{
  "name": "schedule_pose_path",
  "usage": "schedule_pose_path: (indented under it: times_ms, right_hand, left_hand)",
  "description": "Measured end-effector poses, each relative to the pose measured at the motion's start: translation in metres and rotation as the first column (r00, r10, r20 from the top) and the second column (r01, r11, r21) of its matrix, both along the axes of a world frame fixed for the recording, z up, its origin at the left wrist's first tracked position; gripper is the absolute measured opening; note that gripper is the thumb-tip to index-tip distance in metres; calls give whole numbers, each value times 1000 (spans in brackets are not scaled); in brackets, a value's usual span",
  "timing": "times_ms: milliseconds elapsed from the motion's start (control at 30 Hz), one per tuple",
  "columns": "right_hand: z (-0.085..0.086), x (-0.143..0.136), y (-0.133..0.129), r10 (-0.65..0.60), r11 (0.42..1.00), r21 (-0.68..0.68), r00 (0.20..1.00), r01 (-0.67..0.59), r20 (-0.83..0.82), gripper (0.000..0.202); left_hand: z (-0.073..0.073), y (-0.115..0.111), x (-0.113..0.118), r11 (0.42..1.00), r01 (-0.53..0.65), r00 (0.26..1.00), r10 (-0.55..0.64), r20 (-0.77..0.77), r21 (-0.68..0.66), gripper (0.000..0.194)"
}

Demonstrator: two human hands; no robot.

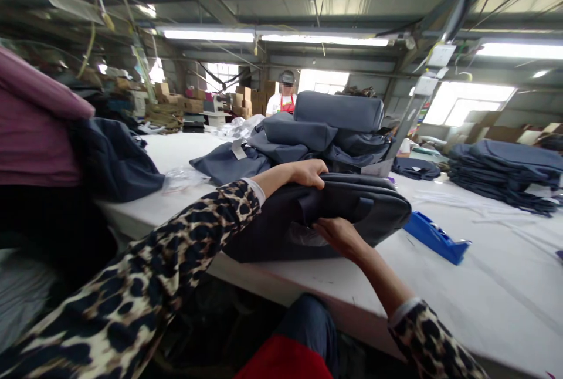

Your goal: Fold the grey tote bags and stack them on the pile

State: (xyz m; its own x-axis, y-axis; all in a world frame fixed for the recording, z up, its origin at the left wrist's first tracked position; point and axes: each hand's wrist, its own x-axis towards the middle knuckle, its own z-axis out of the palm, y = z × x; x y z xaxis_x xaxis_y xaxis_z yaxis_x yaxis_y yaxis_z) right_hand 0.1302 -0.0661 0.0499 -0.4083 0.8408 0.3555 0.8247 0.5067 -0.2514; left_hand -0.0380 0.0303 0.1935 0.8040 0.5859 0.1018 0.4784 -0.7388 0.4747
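A dark grey bag (382, 212) stands on its side at the near edge of the white table. My left hand (309, 173) grips its upper edge, fingers curled over the rim. Lower down, at the bag's front, my right hand (338, 232) has its fingers closed on the bag's front, beside a dark strap and a piece of clear plastic (308, 234); the fingertips are partly hidden. Just right of the bag lies a blue tape dispenser (435, 238).
Behind the bag is a pile of grey bags (338, 112). Stacked bags (501, 173) lie at the right, past a slanted metal post (411, 109). At the left, a person in a pink top (35, 127) stands beside another dark bag (116, 159). Another person is farther back.
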Motion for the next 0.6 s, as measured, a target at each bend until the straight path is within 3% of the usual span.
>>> schedule_pose_path:
  times_ms: [33, 67, 100, 133, 167, 233, 300, 367, 467, 600]
  right_hand:
    - [-11, -1, -13, -31, 999, 36, 988, 37, -153, 26]
    - [-26, -2, -26, -62, 995, 49, 912, 89, -405, 23]
    - [-44, -5, -36, -109, 986, 11, 699, 166, -707, 20]
    - [-64, -8, -44, -165, 975, -100, 354, 196, -921, 18]
    - [-83, -12, -48, -242, 964, -239, 8, 114, -970, 20]
    - [-117, -23, -44, -336, 940, -339, -231, -26, -913, 27]
    - [-139, -33, -27, -375, 927, -351, -321, -130, -870, 27]
    - [-148, -41, -6, -382, 924, -327, -420, -198, -823, 21]
    - [-150, -47, 16, -391, 918, -284, -522, -276, -758, 17]
    - [-153, -48, 12, -396, 909, -215, -577, -357, -714, 17]
  left_hand:
    - [0, 0, 0, 1000, -5, 1000, 5, 1, 0, 13]
    - [1, 1, -1, 1000, -5, 1000, 5, -1, -5, 13]
    - [1, 1, -1, 1000, -4, 1000, 4, -4, -11, 13]
    - [2, 2, -1, 1000, -6, 1000, 6, -7, -19, 13]
    - [2, 2, -1, 1000, -8, 1000, 8, -10, -27, 14]
    - [3, 2, -1, 999, -21, 1000, 20, -16, -40, 15]
    - [5, 2, -1, 998, -36, 999, 35, -18, -46, 17]
    - [6, 3, -1, 998, -42, 999, 41, -19, -53, 20]
    - [6, 7, -3, 997, -52, 998, 51, -22, -59, 21]
    - [3, 20, -7, 992, -49, 999, 48, -13, -120, 22]
